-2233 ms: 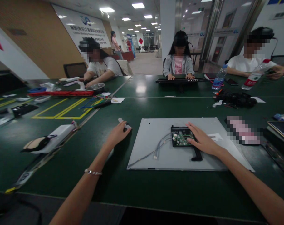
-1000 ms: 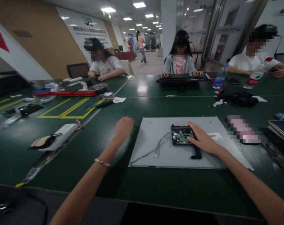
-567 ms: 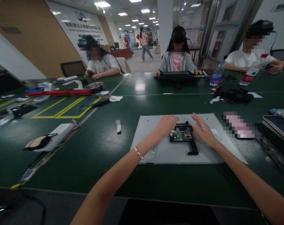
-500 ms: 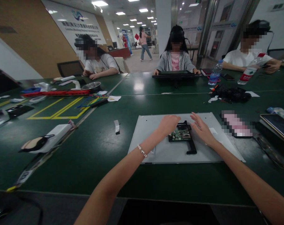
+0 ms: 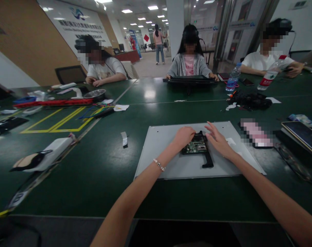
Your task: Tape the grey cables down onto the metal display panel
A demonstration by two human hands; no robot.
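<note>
A green circuit board (image 5: 195, 147) sits in a black plastic frame with a long arm (image 5: 208, 160), lying on a flat pale grey panel (image 5: 156, 151). My left hand (image 5: 183, 137) is at the frame's far left corner, its fingers curled together; whatever they pinch is hidden behind the hand. Just right of the frame is my right hand (image 5: 217, 141), fingers stretched and apart, the tips close to its upper right corner. Whether those tips touch the frame I cannot tell. A small white piece (image 5: 231, 141) lies on the panel beyond my right wrist.
Right of the panel lie a pink phone (image 5: 257, 133), eyeglasses (image 5: 293, 161) and a dark tablet-like device (image 5: 303, 135). Black tangled parts (image 5: 250, 101) and two bottles (image 5: 233, 78) stand farther back. A white strip (image 5: 124, 139) lies left. Several people sit across the green table (image 5: 107, 185).
The whole view has shifted slightly left. Both hands keep nearly the same places around the circuit board. In the background, a walking person has turned away.
</note>
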